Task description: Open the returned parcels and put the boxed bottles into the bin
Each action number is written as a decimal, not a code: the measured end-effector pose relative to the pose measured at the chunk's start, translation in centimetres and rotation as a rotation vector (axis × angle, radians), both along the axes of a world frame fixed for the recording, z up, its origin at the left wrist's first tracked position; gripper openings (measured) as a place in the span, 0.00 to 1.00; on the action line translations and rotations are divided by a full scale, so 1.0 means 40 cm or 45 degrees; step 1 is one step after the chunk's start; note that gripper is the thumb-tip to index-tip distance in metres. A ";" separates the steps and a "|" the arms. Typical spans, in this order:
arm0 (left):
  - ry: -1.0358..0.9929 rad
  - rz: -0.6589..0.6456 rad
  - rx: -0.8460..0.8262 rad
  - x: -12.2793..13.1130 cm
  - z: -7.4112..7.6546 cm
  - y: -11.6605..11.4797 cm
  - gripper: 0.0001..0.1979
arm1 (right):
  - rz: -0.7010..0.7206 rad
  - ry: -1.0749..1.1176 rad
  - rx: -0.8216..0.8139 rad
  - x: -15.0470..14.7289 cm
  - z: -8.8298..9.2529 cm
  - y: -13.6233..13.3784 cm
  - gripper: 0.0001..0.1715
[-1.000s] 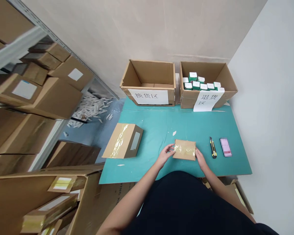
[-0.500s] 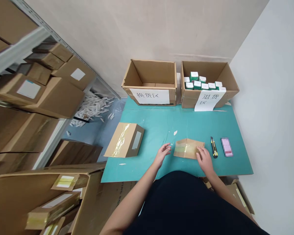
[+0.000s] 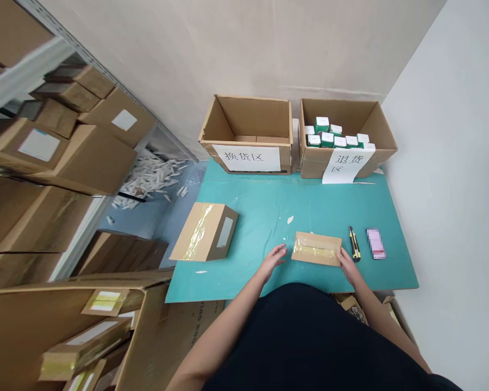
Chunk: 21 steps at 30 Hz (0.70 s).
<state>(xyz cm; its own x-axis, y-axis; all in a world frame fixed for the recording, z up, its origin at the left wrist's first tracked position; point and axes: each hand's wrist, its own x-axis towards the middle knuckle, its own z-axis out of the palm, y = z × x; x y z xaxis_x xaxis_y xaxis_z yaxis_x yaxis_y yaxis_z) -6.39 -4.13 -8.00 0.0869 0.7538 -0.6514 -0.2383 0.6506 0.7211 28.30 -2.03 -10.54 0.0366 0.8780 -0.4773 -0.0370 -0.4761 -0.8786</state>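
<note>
The small taped cardboard parcel (image 3: pixel 317 248) lies flat on the teal table (image 3: pixel 269 212), near its front edge. My right hand (image 3: pixel 348 259) touches its right end, fingers loose; my left hand (image 3: pixel 274 257) rests open just left of it. A utility knife (image 3: pixel 354 244) lies beside the parcel.

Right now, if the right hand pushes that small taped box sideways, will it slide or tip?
The small taped box lies flat and low on the green mat, so it would probably slide, not tip. Its cardboard looks stiff. The glossy tape on top may be slick under the right hand at its edge.
</note>
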 end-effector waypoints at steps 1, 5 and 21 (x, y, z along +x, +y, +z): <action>0.008 0.002 -0.001 0.000 -0.002 -0.001 0.34 | 0.013 0.003 -0.016 -0.028 -0.008 0.004 0.42; 0.076 0.042 -0.016 -0.018 -0.010 -0.005 0.32 | 0.096 -0.250 0.125 -0.105 -0.003 0.033 0.38; 0.065 0.060 -0.110 -0.034 -0.019 0.012 0.34 | 0.494 -1.168 0.826 -0.010 0.063 0.020 0.26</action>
<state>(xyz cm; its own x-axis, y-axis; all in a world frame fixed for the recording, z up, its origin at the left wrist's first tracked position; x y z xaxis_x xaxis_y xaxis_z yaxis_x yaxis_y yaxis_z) -7.76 -3.65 -8.77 0.0180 0.6969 -0.7170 -0.2343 0.7001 0.6745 27.89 -1.23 -8.03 -0.1887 0.9738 0.1266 0.7803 0.2269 -0.5828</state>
